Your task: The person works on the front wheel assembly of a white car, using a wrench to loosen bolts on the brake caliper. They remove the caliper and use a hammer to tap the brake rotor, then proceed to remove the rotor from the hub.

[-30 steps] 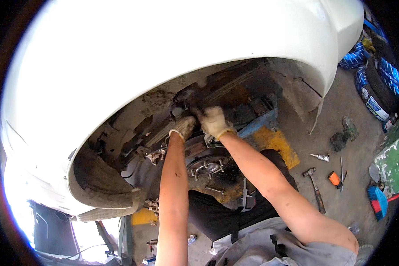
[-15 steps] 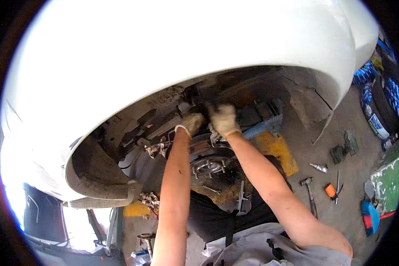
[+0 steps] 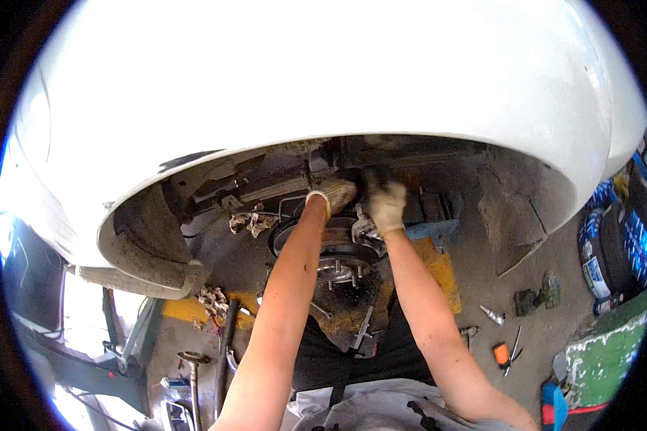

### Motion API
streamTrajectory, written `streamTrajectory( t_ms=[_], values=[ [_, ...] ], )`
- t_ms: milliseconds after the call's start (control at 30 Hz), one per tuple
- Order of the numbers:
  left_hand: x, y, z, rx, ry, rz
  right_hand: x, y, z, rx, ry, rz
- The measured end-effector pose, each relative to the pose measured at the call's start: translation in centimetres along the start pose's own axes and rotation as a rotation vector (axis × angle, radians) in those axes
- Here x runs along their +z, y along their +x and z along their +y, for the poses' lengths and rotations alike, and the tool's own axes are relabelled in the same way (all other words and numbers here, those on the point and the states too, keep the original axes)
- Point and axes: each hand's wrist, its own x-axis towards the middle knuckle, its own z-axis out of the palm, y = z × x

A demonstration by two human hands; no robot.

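Observation:
Both my hands, in pale work gloves with darkened fingers, reach into the wheel arch above the bare wheel hub (image 3: 338, 271) with its studs. My left hand (image 3: 333, 195) is curled closed against dark parts behind the brake disc (image 3: 316, 235); its fingertips are hidden. Close beside it on the right, my right hand (image 3: 386, 206) is closed too, its fingers dark and a little blurred. What either hand grips cannot be made out. Just under my right hand sits a metal brake part, apparently the caliper (image 3: 366, 228). Crumpled dirty pieces (image 3: 254, 221) hang left of the disc.
A white car fender (image 3: 352, 79) arches over my arms. Below the hub lie a wrench (image 3: 321, 310) and a flat metal tool (image 3: 364, 327). On the right floor are a hammer (image 3: 469, 334), an orange tool (image 3: 501, 353), tyres (image 3: 611, 244) and a green box (image 3: 604, 359).
The view has shifted, so the fender and wheel arch sit lower in the picture. My hands stay together at about the same spot above the hub.

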Motion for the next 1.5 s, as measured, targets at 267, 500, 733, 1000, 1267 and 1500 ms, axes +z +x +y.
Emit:
streamTrajectory(
  t_ms=[267,500,733,1000,1267,1500],
  values=[
    [0.9,-0.5,-2.6,0.032,0.104,0.124,1.1,-0.1,-4.4,0.47,0.753,0.111],
    [0.1,-1.9,-2.7,0.028,0.236,-0.068,4.0,-0.5,-14.9,0.088,-0.627,-0.419],
    [0.1,-0.6,-1.7,-0.01,0.127,-0.024,0.5,0.6,-6.3,0.588,0.883,0.118],
    [1.8,-0.1,-3.2,0.085,0.086,0.052,3.2,-1.1,-12.4,0.125,0.059,-0.083],
    [0.7,-0.4,-1.7,0.052,0.125,0.096,0.0,-0.1,-8.0,0.57,0.948,-0.004],
    [1.2,-1.0,-3.0,0.045,0.094,0.052,3.5,-0.5,-14.0,0.026,-0.569,-0.308]
  ],
)
